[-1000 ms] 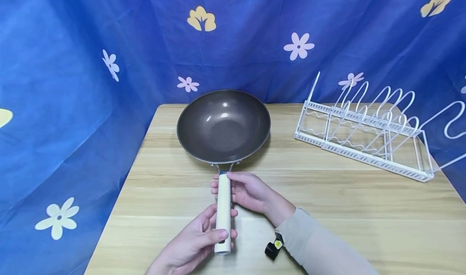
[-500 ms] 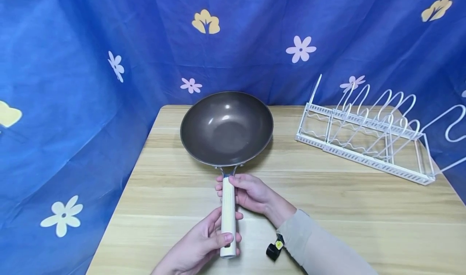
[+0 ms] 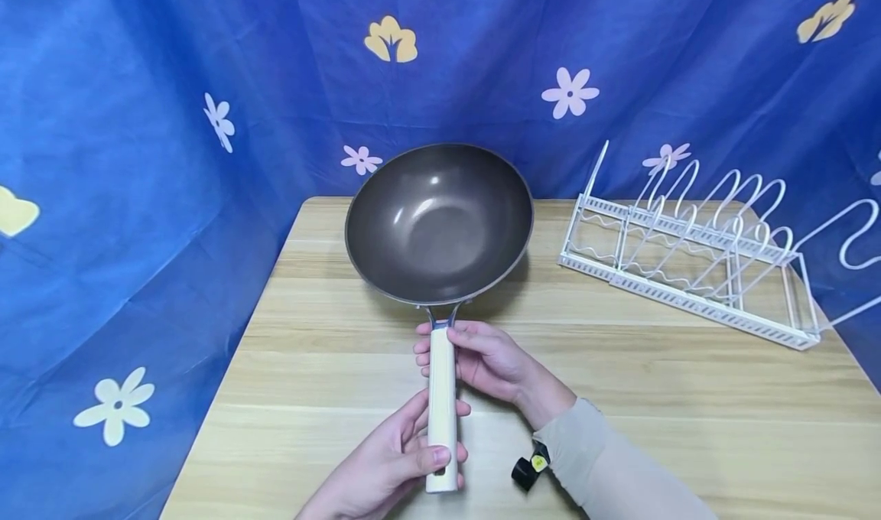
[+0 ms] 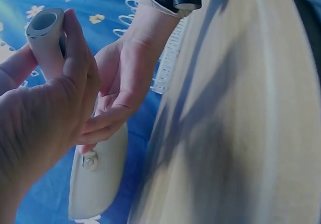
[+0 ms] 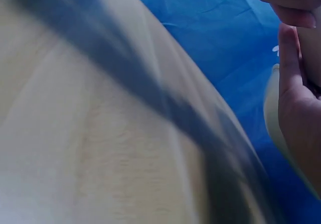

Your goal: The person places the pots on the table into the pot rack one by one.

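Observation:
A deep dark wok (image 3: 440,225) with a white handle (image 3: 442,398) faces the head camera, its bowl tipped up above the table. My left hand (image 3: 395,455) grips the lower end of the handle, thumb across its front and fingers wrapped behind. Higher up, close to the metal fork of the handle, my right hand (image 3: 492,361) holds it from the right, thumb along the side and fingertips showing on the left. The left wrist view has the hollow handle end (image 4: 45,25) and the wok's pale outside (image 4: 100,179), both hands between them.
A white wire pan rack (image 3: 688,252) with several upright loops stands at the right rear of the wooden table (image 3: 330,367). Blue flowered cloth (image 3: 468,61) hangs behind and at the left. A black wrist camera (image 3: 528,470) sits by my right sleeve.
The wok has risen and tilted more toward the head camera, shifting slightly right. Both hands have moved right with the handle, keeping their grip. The rack has stayed in place.

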